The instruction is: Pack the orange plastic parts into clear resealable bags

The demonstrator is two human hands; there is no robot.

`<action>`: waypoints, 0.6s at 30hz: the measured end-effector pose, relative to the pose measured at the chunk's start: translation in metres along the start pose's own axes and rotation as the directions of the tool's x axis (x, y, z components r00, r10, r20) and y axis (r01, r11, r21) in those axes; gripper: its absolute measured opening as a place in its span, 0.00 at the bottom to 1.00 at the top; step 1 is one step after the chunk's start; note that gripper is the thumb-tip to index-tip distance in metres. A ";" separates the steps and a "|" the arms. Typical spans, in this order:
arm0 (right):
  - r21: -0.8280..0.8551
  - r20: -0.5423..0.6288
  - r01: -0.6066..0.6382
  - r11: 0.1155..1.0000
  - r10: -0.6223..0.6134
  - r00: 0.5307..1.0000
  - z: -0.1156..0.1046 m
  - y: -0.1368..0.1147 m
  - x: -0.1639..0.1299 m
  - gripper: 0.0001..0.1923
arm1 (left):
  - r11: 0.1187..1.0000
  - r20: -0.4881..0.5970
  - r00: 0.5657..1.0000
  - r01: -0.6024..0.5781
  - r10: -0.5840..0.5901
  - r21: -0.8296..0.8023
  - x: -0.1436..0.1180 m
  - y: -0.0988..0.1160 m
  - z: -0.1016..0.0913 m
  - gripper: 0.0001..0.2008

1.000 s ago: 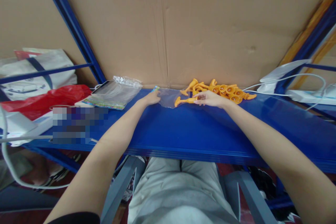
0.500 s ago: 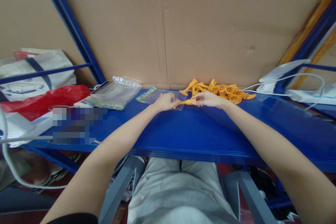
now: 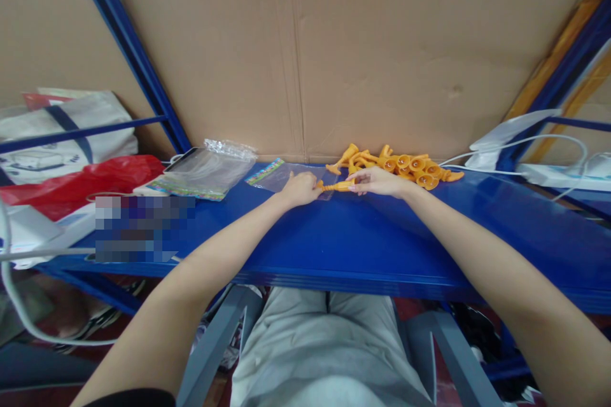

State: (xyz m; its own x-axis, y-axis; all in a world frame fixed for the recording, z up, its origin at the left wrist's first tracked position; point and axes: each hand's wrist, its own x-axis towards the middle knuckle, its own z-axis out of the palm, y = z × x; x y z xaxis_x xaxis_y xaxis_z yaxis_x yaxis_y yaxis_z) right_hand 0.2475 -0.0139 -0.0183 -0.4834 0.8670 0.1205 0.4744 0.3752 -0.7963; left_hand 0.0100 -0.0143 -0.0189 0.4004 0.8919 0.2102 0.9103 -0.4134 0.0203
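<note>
My left hand (image 3: 300, 189) is closed around the narrow left end of an orange plastic toy horn (image 3: 340, 186). My right hand (image 3: 377, 180) pinches the wider right end, so the horn lies level between the two. A clear plastic bag with a colourful header (image 3: 268, 173) lies flat beneath and behind my left hand. Just behind my right hand is a pile of similar orange horns (image 3: 403, 163), several with their flared mouths facing me.
A stack of clear bags (image 3: 210, 172) lies on the blue table (image 3: 334, 241) to the left. Beyond it are a red plastic bag (image 3: 90, 181) and a white cloth bag (image 3: 71, 133). A cardboard sheet (image 3: 334, 57) stands behind; a white cable (image 3: 525, 138) runs at right.
My left hand has turned slightly and drawn its fingers in around the horn's narrow end. My right hand and the pile stay nearly where they were.
</note>
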 end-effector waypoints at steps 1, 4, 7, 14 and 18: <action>0.001 0.002 0.003 1.000 -0.003 1.000 0.000 0.000 0.000 0.23 | 1.000 -0.021 0.999 -0.028 0.028 -0.005 0.000 0.000 0.000 0.10; 0.003 0.004 0.009 1.000 -0.009 1.000 -0.001 -0.002 -0.001 0.23 | 0.993 -0.100 0.988 -0.117 0.115 -0.007 -0.003 0.005 -0.003 0.08; -0.002 -0.020 0.017 1.000 -0.017 1.000 0.000 -0.004 -0.001 0.24 | 0.982 -0.160 0.969 -0.191 0.187 -0.007 -0.007 0.013 -0.005 0.09; -0.020 -0.058 0.077 0.997 -0.078 0.995 0.016 -0.008 0.004 0.20 | 0.943 -0.249 0.917 -0.330 0.313 -0.030 -0.011 0.025 0.003 0.08; -0.034 -0.095 0.116 0.993 -0.119 0.988 0.025 -0.009 0.007 0.20 | 0.928 -0.275 0.895 -0.372 0.351 -0.028 -0.010 0.023 0.010 0.07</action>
State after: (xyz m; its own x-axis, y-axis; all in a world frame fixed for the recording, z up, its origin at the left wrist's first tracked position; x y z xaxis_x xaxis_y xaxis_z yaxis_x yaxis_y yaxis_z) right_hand 0.2210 -0.0192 -0.0253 -0.4645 0.8435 0.2697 0.4400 0.4841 -0.7564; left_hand 0.0283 -0.0312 -0.0300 0.6486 0.6029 0.4645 0.6927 -0.7206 -0.0319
